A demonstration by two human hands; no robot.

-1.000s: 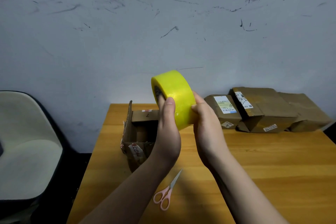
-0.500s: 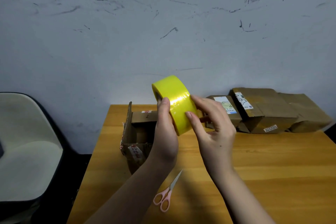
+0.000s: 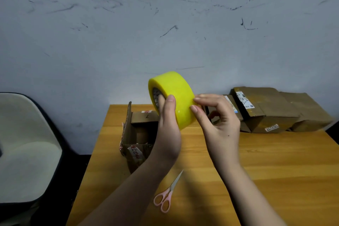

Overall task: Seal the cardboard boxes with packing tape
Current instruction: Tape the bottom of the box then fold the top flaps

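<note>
A person holds a yellow tape roll (image 3: pixel 172 97) up in the air above the far part of a wooden table (image 3: pixel 275 170), in front of a scuffed grey wall (image 3: pixel 165 24). The left hand (image 3: pixel 167 130) grips the roll from its left side: the thumb lies across the outer yellow face, and at least one finger reaches into the core. The right hand (image 3: pixel 218 124) is at the roll's right edge, its fingers curled, with the thumb and forefinger tips touching the tape surface as if pinching at it; whether a loose end is caught between them cannot be told.

Below and behind the left hand stands an open box (image 3: pixel 135 134) on the table, its flaps up and a white label with red marks on the near flap. The roll is above the box's right side and not touching it. Near the right far edge of the table lie three closed boxes (image 3: pixel 266 112) close together, brown, with white shipping labels; the right hand partly covers the nearest one.

On the near part of the table, between the two forearms, lie scissors (image 3: pixel 167 193) with pink handles, blades closed and pointing away towards the right. To the left of the table stands a chair (image 3: pixel 23 145) with a pale seat and dark rim.
</note>
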